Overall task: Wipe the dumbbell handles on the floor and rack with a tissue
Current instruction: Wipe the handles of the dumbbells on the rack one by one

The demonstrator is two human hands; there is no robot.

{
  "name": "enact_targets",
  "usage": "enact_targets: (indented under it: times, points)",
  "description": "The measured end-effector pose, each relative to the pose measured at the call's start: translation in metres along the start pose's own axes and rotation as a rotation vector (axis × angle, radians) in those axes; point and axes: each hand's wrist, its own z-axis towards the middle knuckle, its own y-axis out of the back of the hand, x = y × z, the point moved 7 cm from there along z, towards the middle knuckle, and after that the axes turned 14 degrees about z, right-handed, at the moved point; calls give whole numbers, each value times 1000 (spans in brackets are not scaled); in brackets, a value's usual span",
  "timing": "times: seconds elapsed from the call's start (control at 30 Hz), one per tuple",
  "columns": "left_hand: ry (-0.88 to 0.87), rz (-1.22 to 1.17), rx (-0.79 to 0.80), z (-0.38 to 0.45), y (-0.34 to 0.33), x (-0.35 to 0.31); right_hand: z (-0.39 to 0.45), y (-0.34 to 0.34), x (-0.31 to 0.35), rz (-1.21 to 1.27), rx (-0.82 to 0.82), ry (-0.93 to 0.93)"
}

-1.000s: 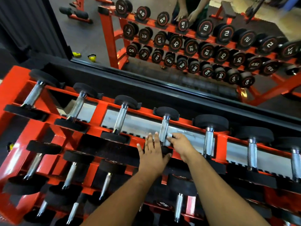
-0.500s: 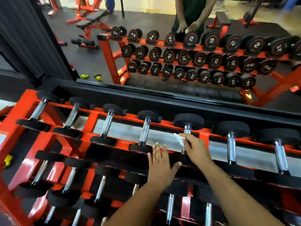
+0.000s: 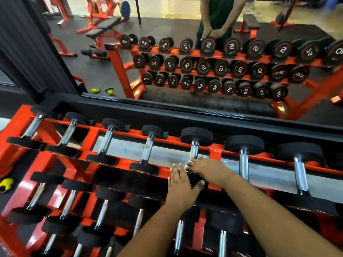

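Note:
An orange rack (image 3: 89, 141) holds rows of black dumbbells with chrome handles. My right hand (image 3: 207, 168) grips the near end of one top-row dumbbell handle (image 3: 194, 151) through a white tissue (image 3: 187, 166), of which only a small edge shows. My left hand (image 3: 181, 188) lies flat, fingers straight, on the black near head of that same dumbbell (image 3: 193, 179). Neighbouring handles stand to the left (image 3: 147, 149) and right (image 3: 244, 164).
A large mirror (image 3: 185, 62) behind the rack reflects the rack, numbered dumbbell ends and a person's arms. Lower rack tiers with more dumbbells (image 3: 102, 214) sit below my arms. Yellow kettlebells (image 3: 109, 91) show in the mirror; a yellow object (image 3: 6, 184) lies at the left.
My right hand with the tissue left one top-row handle, went to the neighbour on its right, and has slid down to that handle's near end. My left hand followed rightward.

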Motion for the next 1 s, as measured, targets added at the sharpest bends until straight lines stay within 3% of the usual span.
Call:
enact_targets:
  times: [0.1,0.33,0.57,0.8,1.0]
  points:
    - [23,11,-21,5,-3,0,-5,-5,-10,-71,110,51]
    - [-2,97,-49,5,-4,-1,-4,-8,-22,-42,-1,-142]
    - [6,117,-27,10,-5,-2,-13,-7,-13,-104,200,4]
    - [54,193,61,9,-1,-5,4,8,-37,-237,-49,-173]
    - [91,225,92,9,-2,-5,-23,-7,-14,-100,157,95]
